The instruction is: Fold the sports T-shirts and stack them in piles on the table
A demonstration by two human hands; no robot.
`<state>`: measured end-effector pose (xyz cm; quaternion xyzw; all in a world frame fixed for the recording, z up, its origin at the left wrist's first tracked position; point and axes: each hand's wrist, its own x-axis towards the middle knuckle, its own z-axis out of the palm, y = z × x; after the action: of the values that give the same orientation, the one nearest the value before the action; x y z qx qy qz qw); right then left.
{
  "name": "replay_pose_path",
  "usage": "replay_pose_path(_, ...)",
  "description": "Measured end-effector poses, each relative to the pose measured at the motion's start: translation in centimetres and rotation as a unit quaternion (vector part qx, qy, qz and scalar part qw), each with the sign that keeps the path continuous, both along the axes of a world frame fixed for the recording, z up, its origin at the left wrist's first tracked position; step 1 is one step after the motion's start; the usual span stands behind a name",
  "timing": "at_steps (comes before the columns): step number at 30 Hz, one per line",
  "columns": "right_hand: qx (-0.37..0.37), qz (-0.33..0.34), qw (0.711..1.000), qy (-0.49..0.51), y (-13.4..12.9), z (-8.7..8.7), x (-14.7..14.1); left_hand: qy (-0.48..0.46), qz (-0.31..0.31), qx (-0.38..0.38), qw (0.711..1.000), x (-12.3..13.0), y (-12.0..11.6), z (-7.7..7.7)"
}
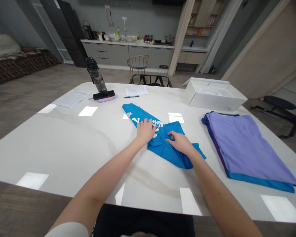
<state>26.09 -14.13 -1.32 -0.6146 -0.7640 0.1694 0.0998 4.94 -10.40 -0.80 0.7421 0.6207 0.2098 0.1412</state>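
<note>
Big white bench point(64, 158) here, with a folded purple fabric stack point(246, 148) well off to the right of the right hand point(180, 142). A blue printed T-shirt point(162, 148) lies bunched under both hands. The left hand point(145, 131) is spread flat on it, while the right presses down with curled fingers, no pinch.

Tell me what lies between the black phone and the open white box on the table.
In the head view, a printed paper sheet and a black pen lie there on the white table.
</note>
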Motion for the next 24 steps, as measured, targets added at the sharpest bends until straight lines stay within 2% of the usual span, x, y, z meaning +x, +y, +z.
replay_pose_path(2,-0.026,0.009,1.000,-0.012,-0.5,0.3,-0.7,0.070,0.044,0.005,0.997,-0.5,1.4,-1.2)
replay_pose_path(3,-0.037,0.013,0.999,-0.013,-0.7,0.4,-1.0,0.089,0.034,-0.007,0.995,-0.4,2.0,-1.8)
replay_pose_path(7,-0.080,0.024,0.996,0.005,-0.6,0.9,-1.4,0.112,-0.091,-0.045,0.989,0.7,4.4,-3.2)
replay_pose_path(11,-0.106,0.037,0.993,0.021,-0.9,1.2,-1.9,0.113,-0.219,-0.025,0.969,1.3,6.7,-2.7)
replay_pose_path(13,-0.110,0.044,0.992,0.040,-1.5,1.3,-2.2,0.098,-0.248,-0.016,0.964,1.4,6.9,-2.2)
replay_pose_path(16,-0.129,0.070,0.985,0.090,-2.5,1.8,-2.4,0.058,-0.214,0.029,0.975,2.0,5.3,-1.2)
replay_pose_path(19,-0.137,0.082,0.981,0.111,-2.9,2.3,-1.6,0.052,-0.167,0.083,0.981,3.0,2.1,-0.5)
replay_pose_path(22,-0.103,0.042,0.990,0.090,-2.4,2.2,0.1,0.094,-0.159,0.087,0.979,3.6,-0.8,-0.2)
replay_pose_path(24,-0.065,0.006,0.996,0.065,-1.8,1.7,1.3,0.099,-0.147,0.068,0.982,3.5,-1.8,-0.1)
